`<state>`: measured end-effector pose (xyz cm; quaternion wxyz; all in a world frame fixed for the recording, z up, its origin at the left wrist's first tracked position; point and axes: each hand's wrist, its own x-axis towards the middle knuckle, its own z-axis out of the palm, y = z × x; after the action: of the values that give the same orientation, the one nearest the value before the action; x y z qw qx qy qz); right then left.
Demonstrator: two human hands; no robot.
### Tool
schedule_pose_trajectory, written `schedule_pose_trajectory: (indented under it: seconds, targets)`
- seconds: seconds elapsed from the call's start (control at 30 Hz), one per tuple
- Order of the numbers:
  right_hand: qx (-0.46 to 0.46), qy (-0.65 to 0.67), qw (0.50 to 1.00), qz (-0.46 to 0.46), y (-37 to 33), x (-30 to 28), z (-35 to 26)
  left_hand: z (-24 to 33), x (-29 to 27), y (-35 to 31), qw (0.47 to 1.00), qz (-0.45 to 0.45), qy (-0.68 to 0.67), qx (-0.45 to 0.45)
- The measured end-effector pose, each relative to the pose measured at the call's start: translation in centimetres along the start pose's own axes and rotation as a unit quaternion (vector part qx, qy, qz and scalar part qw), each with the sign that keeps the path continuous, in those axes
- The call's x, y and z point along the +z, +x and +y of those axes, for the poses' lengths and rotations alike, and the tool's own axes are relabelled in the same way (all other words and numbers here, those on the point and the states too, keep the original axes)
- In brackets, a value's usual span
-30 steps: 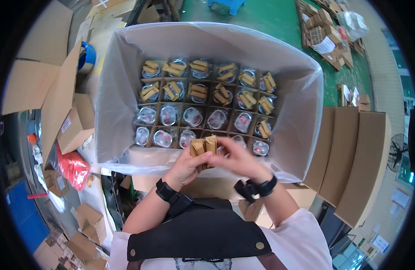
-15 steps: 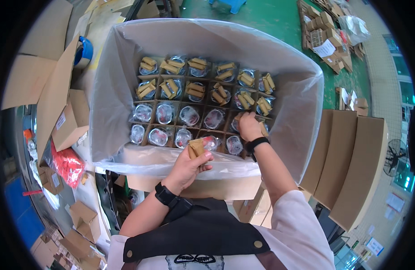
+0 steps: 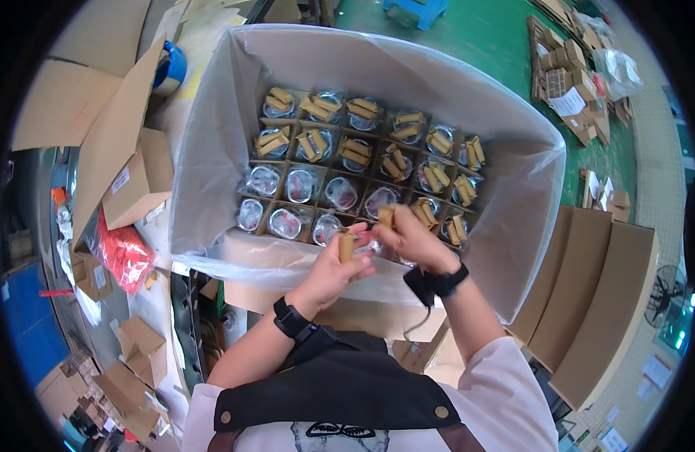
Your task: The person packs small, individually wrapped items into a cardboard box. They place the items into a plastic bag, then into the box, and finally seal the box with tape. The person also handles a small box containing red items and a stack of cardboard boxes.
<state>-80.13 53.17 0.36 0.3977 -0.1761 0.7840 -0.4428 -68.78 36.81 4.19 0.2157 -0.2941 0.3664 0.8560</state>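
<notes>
My left hand (image 3: 335, 270) is closed on small brown paper packets (image 3: 347, 245) at the carton's near edge. Just right of it, my right hand (image 3: 421, 242) pinches another brown packet (image 3: 386, 217) over the near rows. Below both hands is a large carton lined with a translucent plastic bag (image 3: 362, 64), split by cardboard dividers into cells. Each visible cell holds a round item in clear plastic (image 3: 340, 193). Brown packets (image 3: 355, 151) lie on the items in the two far rows and at the near right. My hands cover some near-row cells.
To the left, an open cardboard box (image 3: 140, 177) and a red plastic-wrapped bundle (image 3: 124, 252) sit on a bench. Tall folded cardboard (image 3: 588, 294) stands at right. Beyond the carton are a blue stool (image 3: 419, 9) and a pallet of small boxes (image 3: 566, 71) on the green floor.
My right hand has drawn back from a right-side cell toward my left hand, now with a packet in its fingers. Packets show on the item in that cell. The view has shifted slightly.
</notes>
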Motion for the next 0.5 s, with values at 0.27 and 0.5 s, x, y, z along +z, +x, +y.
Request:
schedule_pose_trajectory:
  seconds: [0.27, 0.5]
  targets:
    - [0.018, -0.522, 0.85, 0.072, 6.9, 4.0, 6.2, 5.3, -6.9, -10.9, 0.994, 0.069, 0.027, 0.08]
    - [0.061, 0.034, 0.997, 0.037, -0.8, 0.6, -4.7, 6.9, -31.1, -22.7, 0.509, 0.614, 0.548, 0.253]
